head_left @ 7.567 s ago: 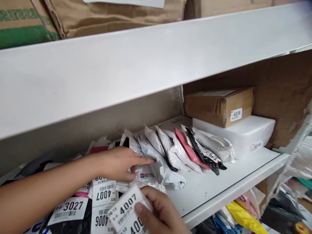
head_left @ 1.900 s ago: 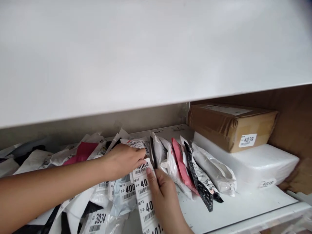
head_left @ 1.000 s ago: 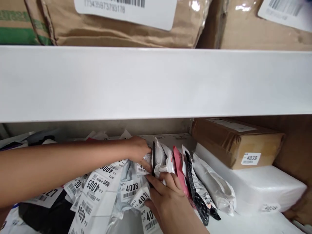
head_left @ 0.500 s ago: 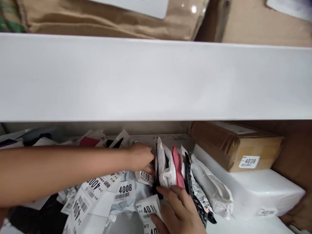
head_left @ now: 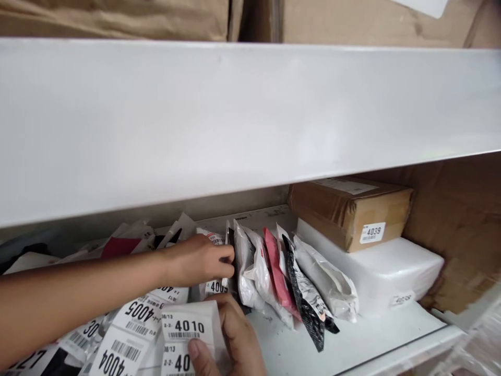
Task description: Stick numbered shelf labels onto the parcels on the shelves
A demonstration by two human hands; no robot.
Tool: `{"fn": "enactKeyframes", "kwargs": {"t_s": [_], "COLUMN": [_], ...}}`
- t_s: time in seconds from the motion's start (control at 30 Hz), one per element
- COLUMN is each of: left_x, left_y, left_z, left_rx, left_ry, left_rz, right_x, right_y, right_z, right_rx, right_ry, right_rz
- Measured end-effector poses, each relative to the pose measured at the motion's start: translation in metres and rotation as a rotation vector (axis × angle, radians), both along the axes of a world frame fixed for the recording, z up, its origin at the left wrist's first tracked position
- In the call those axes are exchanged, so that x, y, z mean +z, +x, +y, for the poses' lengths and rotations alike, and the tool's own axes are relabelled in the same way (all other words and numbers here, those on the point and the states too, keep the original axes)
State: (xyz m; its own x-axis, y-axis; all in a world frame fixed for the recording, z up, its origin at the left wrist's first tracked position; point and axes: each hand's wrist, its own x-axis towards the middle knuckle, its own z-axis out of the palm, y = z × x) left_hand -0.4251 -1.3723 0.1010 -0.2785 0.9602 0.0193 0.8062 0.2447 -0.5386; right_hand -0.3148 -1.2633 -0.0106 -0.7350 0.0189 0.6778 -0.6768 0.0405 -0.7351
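Note:
My left hand point(head_left: 207, 257) reaches in from the left among upright parcel bags, its fingers bent closed at a thin parcel bag point(head_left: 212, 236). Just below that hand shows a label reading 4009 point(head_left: 216, 286). Exactly what the fingertips pinch is partly hidden. In my right hand point(head_left: 238, 339), thumb in front, is a strip of number labels point(head_left: 187, 328); its top label reads 4010. To the right of my left hand, white plastic parcel bags point(head_left: 250, 266), a pink bag point(head_left: 279, 271) and a black bag point(head_left: 303, 292) lean together.
A white shelf beam point(head_left: 235, 120) crosses above my hands. At right, a cardboard box point(head_left: 352, 214) labelled 4039 rests on a white wrapped package point(head_left: 399, 271). Labelled parcels point(head_left: 133, 318) crowd the left. Larger cartons point(head_left: 371, 23) stand on the shelf above.
The view has turned, shifting the shelf contents left. My right hand has moved from the leaning bags, bringing the label strip up below my left hand. The white bags lean further apart.

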Motion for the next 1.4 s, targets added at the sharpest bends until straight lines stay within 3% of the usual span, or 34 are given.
{"fn": "enactKeyframes", "kwargs": {"t_s": [0.13, 0.23, 0.37, 0.47, 0.63, 0.73, 0.87, 0.97, 1.03, 1.2, 1.3, 1.4], "left_x": [0.014, 0.019, 0.015, 0.014, 0.02, 0.024, 0.022, 0.018, 0.018, 0.026, 0.028, 0.026], "left_y": [0.0, -0.005, -0.012, -0.012, -0.013, -0.017, -0.019, -0.018, -0.017, -0.011, -0.009, -0.01], "left_z": [-0.007, -0.007, -0.002, 0.002, 0.005, 0.004, 0.003, 0.003, 0.003, 0.009, 0.015, 0.019], "left_rx": [-0.045, -0.028, 0.084, 0.173, 0.118, 0.101, 0.094, 0.143, 0.152, 0.238, 0.339, 0.374], "left_ry": [-0.043, 0.01, 0.145, 0.159, 0.142, 0.152, 0.177, 0.176, 0.166, 0.139, 0.109, 0.113], "left_rz": [-0.19, -0.411, -0.552, -0.588, -0.686, -0.792, -0.84, -0.739, -0.729, -0.777, -0.716, -0.683], "right_x": [-0.01, -0.012, -0.01, -0.005, 0.004, 0.002, -0.012, -0.02, -0.018, 0.014, 0.028, 0.03], "right_y": [-0.008, -0.01, -0.009, -0.012, -0.024, -0.029, -0.033, -0.035, -0.036, -0.032, -0.031, -0.033], "right_z": [-0.018, -0.015, 0.002, 0.011, 0.015, 0.012, 0.004, -0.003, -0.004, 0.012, 0.019, 0.02], "right_rx": [-0.076, -0.158, -0.243, -0.274, -0.353, -0.5, -0.701, -0.892, -0.875, -0.558, -0.549, -0.559], "right_ry": [-0.077, -0.089, -0.096, -0.062, 0.094, 0.245, 0.561, 0.615, 0.63, 0.808, 0.846, 0.858], "right_rz": [-0.011, -0.073, -0.133, -0.194, -0.19, -0.127, -0.017, 0.01, -0.058, -0.415, -0.53, -0.568]}}
